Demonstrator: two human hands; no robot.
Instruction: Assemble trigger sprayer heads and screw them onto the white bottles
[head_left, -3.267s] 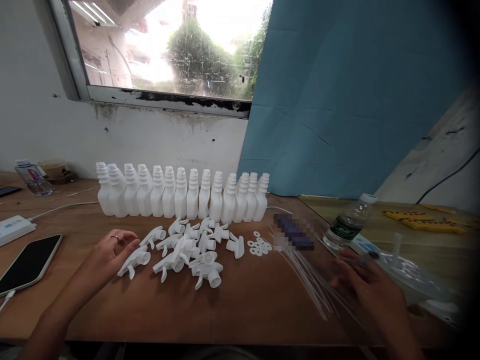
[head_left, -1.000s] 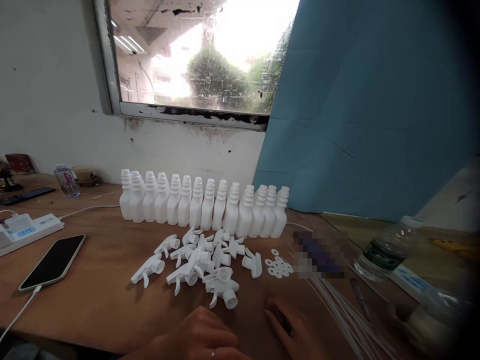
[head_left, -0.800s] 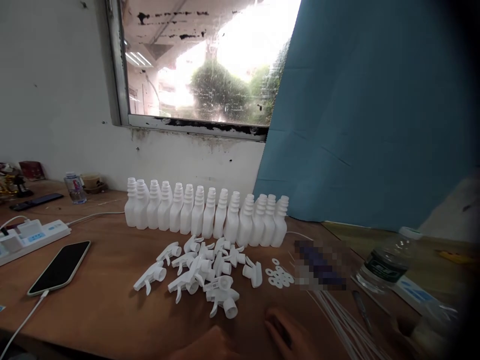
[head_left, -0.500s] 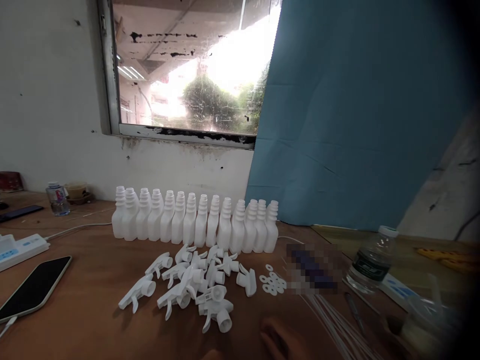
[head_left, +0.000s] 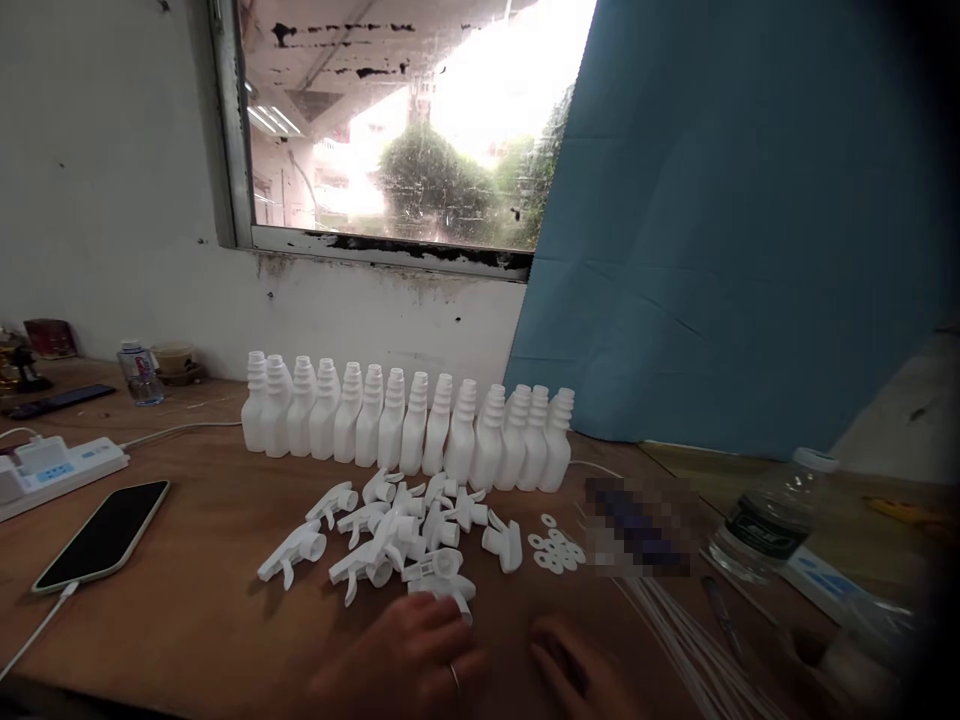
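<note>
My left hand [head_left: 416, 650], wearing a ring, reaches in from the front edge. Its fingers curl over the nearest white trigger sprayer [head_left: 463, 592] and hide part of it. Several more trigger sprayers [head_left: 296, 550] lie in a loose heap just beyond. To the right, my right hand [head_left: 577, 668] rests low over the table, half in shadow. A dark gap shows between its loosely bent fingers, with nothing visible in them. Small white ring washers [head_left: 556, 552] lie in a cluster beyond it. Behind the heap stands a row of white spray bottles [head_left: 392, 425] without tops.
Thin white tubes [head_left: 679, 640] lie at the right, near a pen-like tool [head_left: 721, 612]. A clear water bottle [head_left: 769, 525] stands past them. A phone [head_left: 105, 535] with a cable and a power strip [head_left: 71, 475] lie at the left. A blue sheet [head_left: 712, 230] hangs behind.
My left hand has come up from the bottom edge onto the nearest trigger sprayer. My right hand shows a little more fully. The whole view has shifted slightly.
</note>
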